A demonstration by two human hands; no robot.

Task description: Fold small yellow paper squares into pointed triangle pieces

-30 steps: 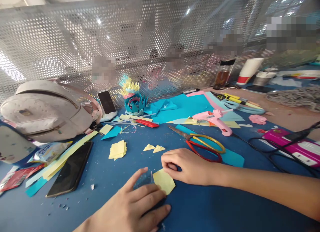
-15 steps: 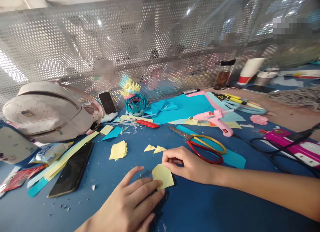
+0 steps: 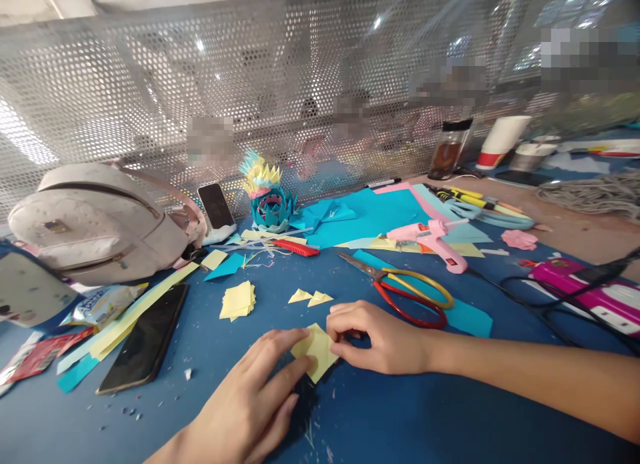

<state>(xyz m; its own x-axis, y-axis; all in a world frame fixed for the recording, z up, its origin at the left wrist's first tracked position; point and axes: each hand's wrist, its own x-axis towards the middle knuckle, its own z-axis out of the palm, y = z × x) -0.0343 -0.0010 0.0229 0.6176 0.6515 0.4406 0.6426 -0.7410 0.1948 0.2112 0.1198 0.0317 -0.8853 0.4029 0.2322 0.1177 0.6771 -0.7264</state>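
A small yellow paper piece (image 3: 316, 349) lies on the blue table (image 3: 400, 417) between my two hands. My left hand (image 3: 250, 404) presses on its left part with the fingertips, fingers closed together over it. My right hand (image 3: 380, 337) pinches its right edge with thumb and fingers curled. Two small folded yellow triangles (image 3: 310, 297) lie just beyond the paper. A stack of yellow squares (image 3: 237, 300) sits to the left of them.
Red and yellow scissors (image 3: 405, 291) lie right of the hands, a pink glue gun (image 3: 430, 241) behind them. A black phone (image 3: 145, 337), a white backpack (image 3: 95, 224), a paper flower model (image 3: 267, 197), blue sheets (image 3: 365, 214) and cables (image 3: 550, 297) surround the area. A perforated metal screen stands behind.
The yellow paper piece has been turned and shifted left and slightly up. My left hand has slid forward onto it; my right hand has stayed at its right edge.
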